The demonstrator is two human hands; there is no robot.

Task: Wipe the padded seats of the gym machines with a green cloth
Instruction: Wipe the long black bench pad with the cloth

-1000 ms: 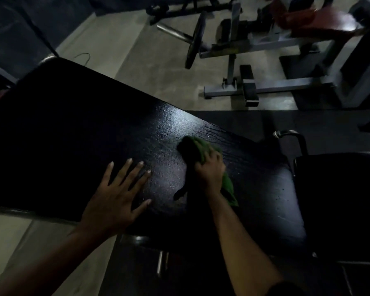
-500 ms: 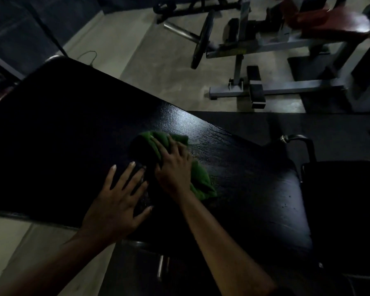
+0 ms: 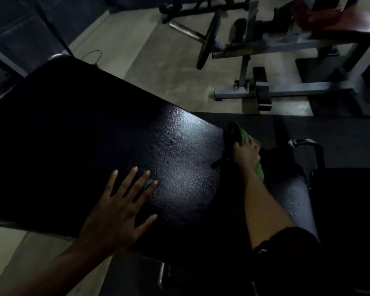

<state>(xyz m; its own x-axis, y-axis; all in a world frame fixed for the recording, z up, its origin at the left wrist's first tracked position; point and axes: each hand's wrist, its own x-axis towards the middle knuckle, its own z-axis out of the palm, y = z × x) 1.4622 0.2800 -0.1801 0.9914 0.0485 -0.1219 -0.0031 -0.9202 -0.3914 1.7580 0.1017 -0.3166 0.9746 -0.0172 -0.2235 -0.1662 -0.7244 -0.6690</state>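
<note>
A long black padded bench [image 3: 94, 135] runs from the upper left to the lower right. My left hand [image 3: 118, 210] lies flat on its near edge, fingers spread, holding nothing. My right hand [image 3: 246, 154] presses a crumpled green cloth [image 3: 244, 135] against the pad's far edge, toward the right end. Part of the cloth hangs out below my wrist. A second black seat pad [image 3: 350, 210] sits lower at the right.
A grey metal machine frame [image 3: 286, 90] with a weight plate [image 3: 209, 39] and a dark red pad [image 3: 346, 22] stands on the concrete floor beyond. A chrome handle [image 3: 303, 143] curves up between the two black pads. A black floor mat lies behind the bench.
My right hand has swept the cloth from the middle of the pad, near my left hand, out to the far right edge. My left hand has stayed flat in place.
</note>
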